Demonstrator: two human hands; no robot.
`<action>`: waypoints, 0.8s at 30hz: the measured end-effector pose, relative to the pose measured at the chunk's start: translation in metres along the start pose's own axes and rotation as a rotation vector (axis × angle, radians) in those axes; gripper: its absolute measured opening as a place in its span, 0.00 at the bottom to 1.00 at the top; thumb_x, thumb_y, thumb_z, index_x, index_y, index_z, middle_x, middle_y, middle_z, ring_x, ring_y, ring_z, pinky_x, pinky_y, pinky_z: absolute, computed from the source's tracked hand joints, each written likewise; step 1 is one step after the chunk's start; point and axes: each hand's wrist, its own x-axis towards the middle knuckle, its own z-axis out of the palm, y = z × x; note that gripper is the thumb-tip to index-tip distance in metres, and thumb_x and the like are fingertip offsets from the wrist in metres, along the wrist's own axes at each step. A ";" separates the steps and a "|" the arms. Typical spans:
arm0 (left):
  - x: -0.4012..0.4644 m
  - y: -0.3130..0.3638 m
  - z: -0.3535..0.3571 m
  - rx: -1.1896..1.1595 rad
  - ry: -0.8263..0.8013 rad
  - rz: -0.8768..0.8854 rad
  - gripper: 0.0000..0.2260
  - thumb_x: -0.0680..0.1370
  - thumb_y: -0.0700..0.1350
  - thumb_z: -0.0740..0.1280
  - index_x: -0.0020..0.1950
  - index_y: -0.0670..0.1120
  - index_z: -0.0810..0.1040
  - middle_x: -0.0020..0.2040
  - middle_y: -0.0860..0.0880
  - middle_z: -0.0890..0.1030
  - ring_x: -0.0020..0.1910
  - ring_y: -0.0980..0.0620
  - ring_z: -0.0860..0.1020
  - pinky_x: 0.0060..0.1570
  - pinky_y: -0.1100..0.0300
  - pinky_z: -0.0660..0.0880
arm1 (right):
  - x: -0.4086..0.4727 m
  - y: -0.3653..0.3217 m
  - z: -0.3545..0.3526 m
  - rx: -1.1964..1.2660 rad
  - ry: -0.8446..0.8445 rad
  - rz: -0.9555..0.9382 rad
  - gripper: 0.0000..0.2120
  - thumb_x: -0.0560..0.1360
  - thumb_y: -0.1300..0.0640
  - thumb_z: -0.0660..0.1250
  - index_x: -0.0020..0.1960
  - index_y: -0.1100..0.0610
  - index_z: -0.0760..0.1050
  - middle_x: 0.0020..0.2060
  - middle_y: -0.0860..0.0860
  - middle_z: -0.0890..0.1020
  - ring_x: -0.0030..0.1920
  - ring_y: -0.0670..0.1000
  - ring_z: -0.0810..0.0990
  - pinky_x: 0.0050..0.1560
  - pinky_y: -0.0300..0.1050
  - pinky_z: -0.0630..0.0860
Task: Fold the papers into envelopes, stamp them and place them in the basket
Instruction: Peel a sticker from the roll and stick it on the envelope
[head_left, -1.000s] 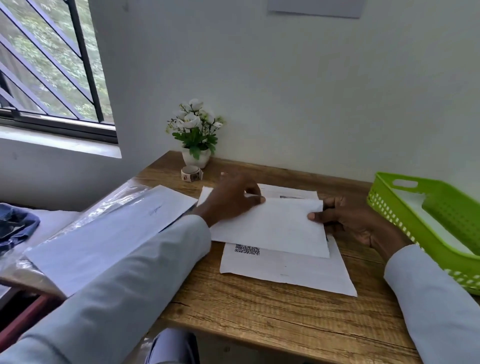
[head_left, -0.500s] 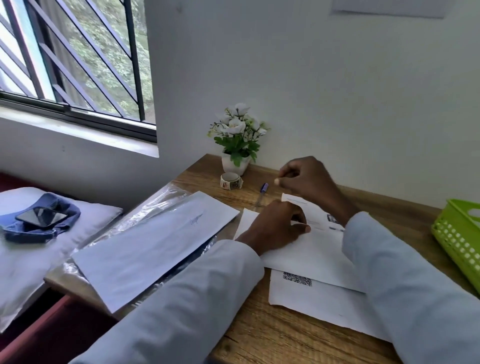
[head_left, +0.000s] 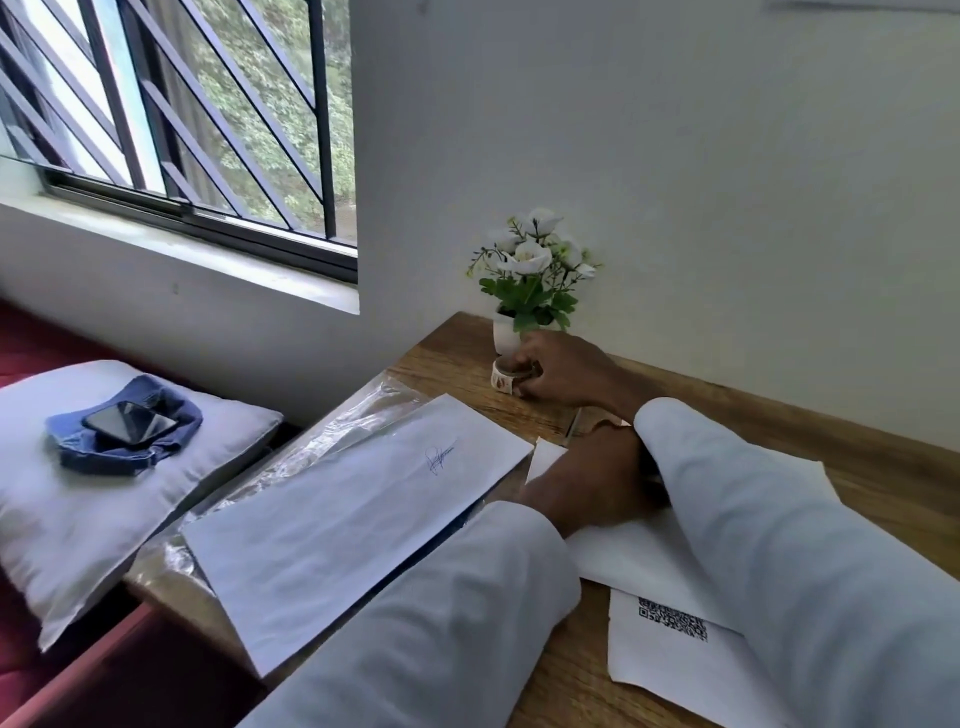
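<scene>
The folded paper (head_left: 623, 561) lies flat on the desk (head_left: 857, 457), on top of a second sheet (head_left: 670, 660) that carries a printed QR code. The left hand (head_left: 592, 488) rests on the folded paper and holds it down; its fingers are hidden behind the right sleeve, so whether they lie straight or curled cannot be told. The right hand (head_left: 566, 371) reaches across to the back of the desk, and its fingers close around the stamp roll (head_left: 503, 375), which stands just in front of the flower pot (head_left: 506, 335). Judged from this layout, the fold on the current piece appears done or nearly done, and stamping is the step in hand. No stamp is visible on the paper, and the basket is out of view, so placement remains to be done. Count: two sheets under the hands, one further sheet (head_left: 353, 525) with a pen signature lying on a clear plastic sleeve (head_left: 311, 452) at the left end of the desk, and one stamp roll. Off the desk to the left, one pillow (head_left: 78, 530) carries one blue cloth (head_left: 171, 431) with one phone (head_left: 130, 423) on it.
</scene>
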 end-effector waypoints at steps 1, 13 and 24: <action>0.005 -0.004 0.001 -0.002 0.000 -0.006 0.15 0.79 0.43 0.66 0.62 0.36 0.74 0.61 0.37 0.77 0.61 0.40 0.74 0.54 0.56 0.68 | 0.001 0.003 0.002 0.016 -0.003 0.006 0.12 0.74 0.55 0.72 0.58 0.54 0.82 0.50 0.45 0.75 0.48 0.49 0.75 0.35 0.36 0.61; 0.010 -0.026 -0.018 -0.262 0.413 -0.027 0.05 0.75 0.40 0.70 0.47 0.42 0.86 0.47 0.47 0.85 0.43 0.51 0.80 0.41 0.62 0.75 | -0.066 0.027 -0.033 0.722 0.203 0.063 0.07 0.73 0.63 0.74 0.51 0.58 0.83 0.40 0.50 0.85 0.38 0.45 0.80 0.39 0.37 0.76; 0.009 -0.022 -0.017 -0.865 0.411 0.022 0.24 0.73 0.37 0.74 0.68 0.46 0.74 0.57 0.49 0.81 0.56 0.53 0.80 0.46 0.63 0.79 | -0.147 0.057 -0.045 0.784 0.153 0.152 0.04 0.75 0.63 0.72 0.49 0.58 0.82 0.42 0.51 0.85 0.42 0.46 0.81 0.42 0.46 0.78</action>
